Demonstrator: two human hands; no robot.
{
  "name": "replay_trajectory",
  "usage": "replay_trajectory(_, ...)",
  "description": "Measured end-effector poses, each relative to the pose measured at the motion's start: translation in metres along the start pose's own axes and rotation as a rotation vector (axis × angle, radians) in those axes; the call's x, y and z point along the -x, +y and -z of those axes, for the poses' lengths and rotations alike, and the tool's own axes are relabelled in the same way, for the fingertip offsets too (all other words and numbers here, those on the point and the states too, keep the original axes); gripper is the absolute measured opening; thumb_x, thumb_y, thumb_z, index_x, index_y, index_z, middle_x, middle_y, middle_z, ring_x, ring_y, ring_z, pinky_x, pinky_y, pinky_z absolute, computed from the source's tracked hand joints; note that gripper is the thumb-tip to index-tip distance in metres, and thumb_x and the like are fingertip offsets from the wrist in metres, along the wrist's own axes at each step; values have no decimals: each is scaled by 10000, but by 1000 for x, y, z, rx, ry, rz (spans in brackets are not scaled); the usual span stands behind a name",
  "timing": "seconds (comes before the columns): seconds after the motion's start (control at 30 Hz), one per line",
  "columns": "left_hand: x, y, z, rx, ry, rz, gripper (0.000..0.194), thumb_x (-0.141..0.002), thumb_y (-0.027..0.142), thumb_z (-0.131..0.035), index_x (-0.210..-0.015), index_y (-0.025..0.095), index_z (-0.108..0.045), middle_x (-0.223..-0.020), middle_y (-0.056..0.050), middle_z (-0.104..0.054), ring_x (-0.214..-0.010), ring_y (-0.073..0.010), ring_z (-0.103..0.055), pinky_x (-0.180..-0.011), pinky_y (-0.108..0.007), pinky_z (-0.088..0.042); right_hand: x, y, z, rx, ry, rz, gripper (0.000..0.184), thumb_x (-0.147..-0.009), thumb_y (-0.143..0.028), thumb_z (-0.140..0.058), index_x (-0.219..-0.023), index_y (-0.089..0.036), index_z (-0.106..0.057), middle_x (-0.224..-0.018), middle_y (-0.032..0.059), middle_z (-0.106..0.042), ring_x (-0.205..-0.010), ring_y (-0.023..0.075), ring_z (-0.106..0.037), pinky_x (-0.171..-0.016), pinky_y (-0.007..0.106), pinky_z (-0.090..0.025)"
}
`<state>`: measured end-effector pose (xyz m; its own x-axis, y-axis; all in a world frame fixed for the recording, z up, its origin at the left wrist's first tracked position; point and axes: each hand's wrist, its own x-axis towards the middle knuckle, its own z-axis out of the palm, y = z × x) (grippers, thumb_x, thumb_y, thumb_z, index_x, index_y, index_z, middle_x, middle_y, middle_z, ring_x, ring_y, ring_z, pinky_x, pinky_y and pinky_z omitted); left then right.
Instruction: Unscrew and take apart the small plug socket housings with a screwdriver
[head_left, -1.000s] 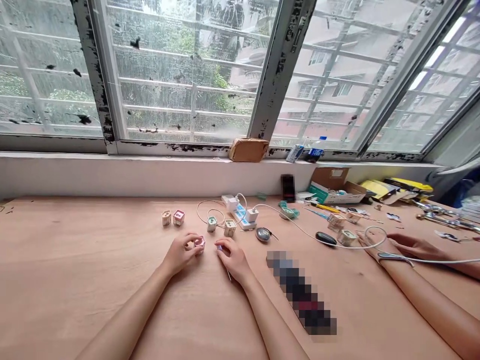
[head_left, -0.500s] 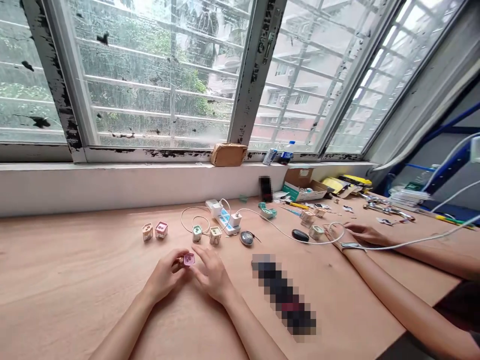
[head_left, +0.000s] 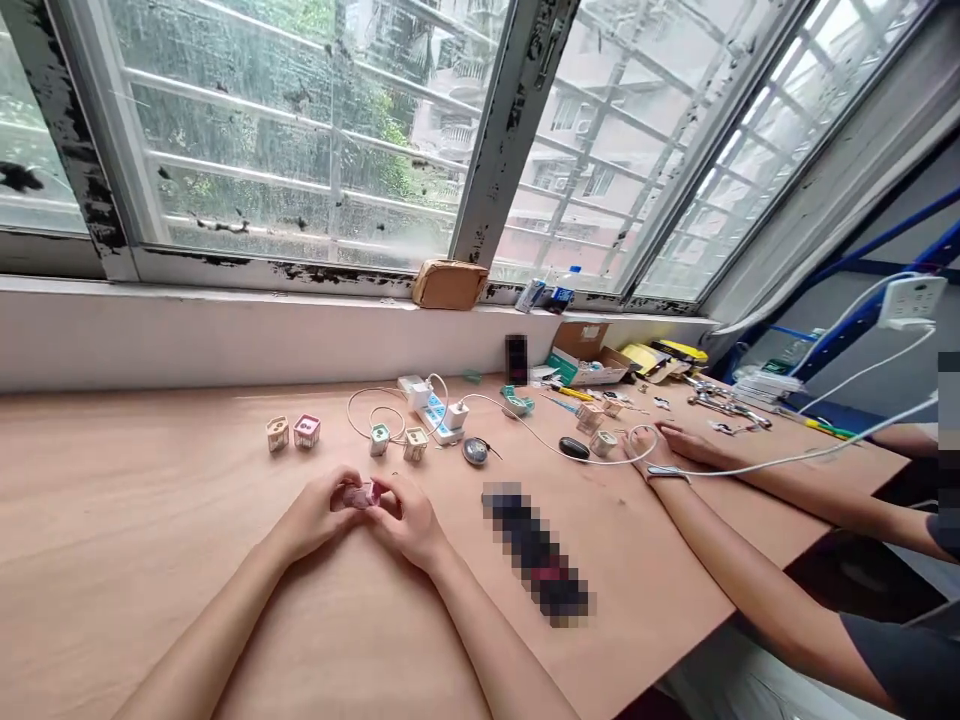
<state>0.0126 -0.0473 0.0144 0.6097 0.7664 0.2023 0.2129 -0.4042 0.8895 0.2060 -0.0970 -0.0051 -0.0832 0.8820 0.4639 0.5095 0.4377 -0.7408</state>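
Pink cube [head_left: 361, 495], held between left hand [head_left: 313, 517], right hand [head_left: 406, 520]

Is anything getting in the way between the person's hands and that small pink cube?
Nothing visible does. The pink cube is held directly between the left hand and the right hand, touching both, with nothing in between.

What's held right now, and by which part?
A small pink block is held between the left hand and right hand, pinched at its opposite sides by the fingers; they hide most of it.
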Motion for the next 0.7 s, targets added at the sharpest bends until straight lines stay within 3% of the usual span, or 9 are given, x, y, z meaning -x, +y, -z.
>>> replay_trajectory(0.2,-3,-10,6,152,-17,-48,379,-791,410,-715,-1090,192,-632,-1095,-72,-640,-1038,-210,-621,-962,-350,-522,2,1,1,-4,-33,-84,361,-784,-221,-707,-1142,-222,-657,-1025,47,-687,-950,204,-638,-856,329,-516)
replay_trajectory(0.33,-5,-19,15,131,23,-54,379,-797,395,-700,-1123,206,-658,-1162,-82,-611,-1062,-215,-608,-965,-358,-515,2,3,2,-93,-61,-156,352,-814,-273,-678,-1159,-209,-649,-1067,55,-690,-949,201,-657,-851,327,-534)
replay_trajectory(0.5,-1,-23,23,195,143,12,455,-776,391,-710,-1161,186,-579,-1073,-73,-641,-999,-210,-627,-951,-386,-519,1,6,4,-145,-16,-222,387,-816,-384,-685,-1144,-184,-641,-1031,64,-696,-900,197,-673,-816,329,-557)
replay_trajectory(0.6,-1,-23,23,181,151,12,366,-783,385,-707,-1066,177,-603,-1010,-64,-654,-943,-197,-633,-906,-357,-529,0,7,6,-105,-19,-212,365,-829,-402,-676,-1121,-185,-647,-1007,63,-697,-899,197,-674,-826,335,-555)
replay_trajectory(0.7,-2,-25,23,149,155,9,386,-796,420,-693,-1089,176,-637,-1052,-78,-661,-921,-196,-629,-886,-352,-532,0,7,7,-83,-12,-189,347,-833,-369,-676,-1122,-180,-647,-1018,68,-693,-924,196,-671,-846,332,-548)
